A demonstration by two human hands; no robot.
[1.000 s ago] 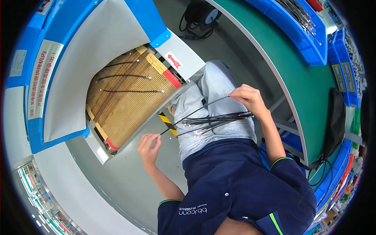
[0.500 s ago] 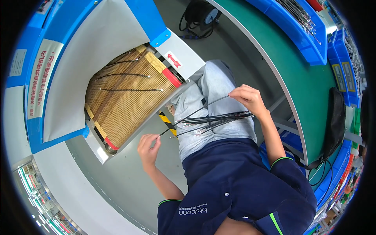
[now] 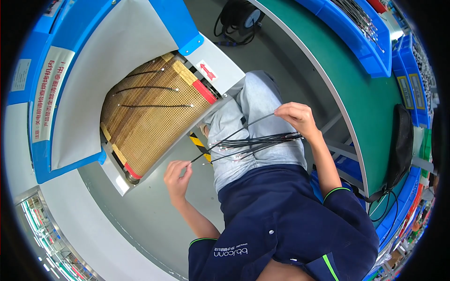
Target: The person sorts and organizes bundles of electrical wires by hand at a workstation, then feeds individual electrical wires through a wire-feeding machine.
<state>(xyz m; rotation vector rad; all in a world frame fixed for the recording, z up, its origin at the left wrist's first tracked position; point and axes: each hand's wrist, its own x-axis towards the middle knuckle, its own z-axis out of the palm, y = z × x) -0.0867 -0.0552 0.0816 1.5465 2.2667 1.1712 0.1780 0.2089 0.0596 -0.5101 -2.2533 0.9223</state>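
Observation:
My right hand grips a bundle of thin black cables with metal tips, held level over my lap. One single black cable runs from that hand down to my left hand, which pinches its lower end between the fingertips. Just left of my left hand lies a tan mesh conveyor belt that slopes into a blue and white machine housing. Three black cables lie across the belt, spaced apart.
A long green workbench curves along my right side. Blue bins holding more cables stand on its far edge. A black bag hangs at the right. A coiled cord and a round black device sit on the grey floor ahead.

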